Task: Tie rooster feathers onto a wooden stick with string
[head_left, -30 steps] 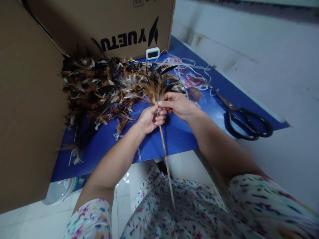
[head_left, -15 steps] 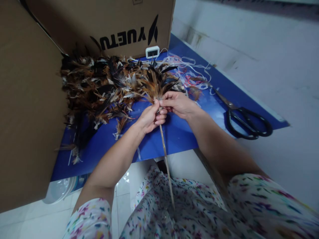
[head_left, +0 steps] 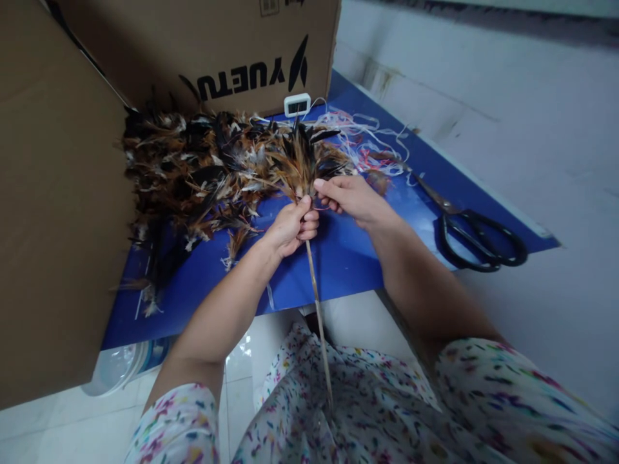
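Observation:
My left hand [head_left: 290, 227] is closed around a thin bamboo stick [head_left: 319, 322] where a bunch of brown and black feathers [head_left: 302, 161] sits at its top. The stick slants down from that hand to my lap. My right hand [head_left: 351, 196] pinches the base of the feather bunch just right of the left thumb, fingers curled on the feathers and what looks like thin string. Behind both hands a loose pile of feathers [head_left: 193, 174] covers the blue mat [head_left: 348, 258].
Large black scissors [head_left: 476, 235] lie on the mat at right. A tangle of white and pink string [head_left: 367, 138] and a small white timer [head_left: 296, 104] sit near the cardboard box [head_left: 193, 45]. A cardboard flap [head_left: 53, 206] stands at left. White floor lies to the right.
My right hand has shifted slightly up and to the right along the feather base; the left hand has closed tighter on the stick. The view has barely moved.

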A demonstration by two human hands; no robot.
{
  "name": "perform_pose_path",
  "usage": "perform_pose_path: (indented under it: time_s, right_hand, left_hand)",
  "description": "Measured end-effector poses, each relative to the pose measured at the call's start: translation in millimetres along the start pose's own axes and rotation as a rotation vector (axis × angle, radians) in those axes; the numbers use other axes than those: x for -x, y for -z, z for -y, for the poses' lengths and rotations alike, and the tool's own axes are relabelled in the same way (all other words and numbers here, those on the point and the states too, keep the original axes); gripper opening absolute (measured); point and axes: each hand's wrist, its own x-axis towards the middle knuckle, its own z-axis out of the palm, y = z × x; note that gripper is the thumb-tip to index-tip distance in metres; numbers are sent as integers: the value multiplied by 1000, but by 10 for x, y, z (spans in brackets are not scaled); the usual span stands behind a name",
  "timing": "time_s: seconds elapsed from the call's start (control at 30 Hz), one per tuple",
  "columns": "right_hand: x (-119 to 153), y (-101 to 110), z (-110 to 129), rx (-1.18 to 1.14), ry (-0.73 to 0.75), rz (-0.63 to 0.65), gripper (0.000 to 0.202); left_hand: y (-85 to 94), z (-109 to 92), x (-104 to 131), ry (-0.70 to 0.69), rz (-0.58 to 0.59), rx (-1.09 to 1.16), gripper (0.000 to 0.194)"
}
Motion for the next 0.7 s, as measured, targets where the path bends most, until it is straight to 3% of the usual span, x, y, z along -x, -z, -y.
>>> perform_pose_path:
  time_s: [0.07, 0.17, 0.33, 0.53, 0.7]
  right_hand:
    - [-17, 10, -26, 90, 16, 9, 44]
    - [-39, -23, -64, 125, 3, 123, 49]
    - [-72, -175, -3, -60, -19, 275, 44]
    - [-195, -355, 135, 0, -117, 149, 23]
    - [-223, -478, 167, -72, -160, 38, 22]
  left_hand:
    - [-9, -1, 1, -9, -9, -13, 27]
    - [-52, 3, 12, -13, -37, -62, 31]
    - [-149, 34, 45, -16, -72, -158, 27]
    - [-189, 48, 66, -11, -118, -157, 23]
    - [-196, 37, 61, 7, -151, -174, 25]
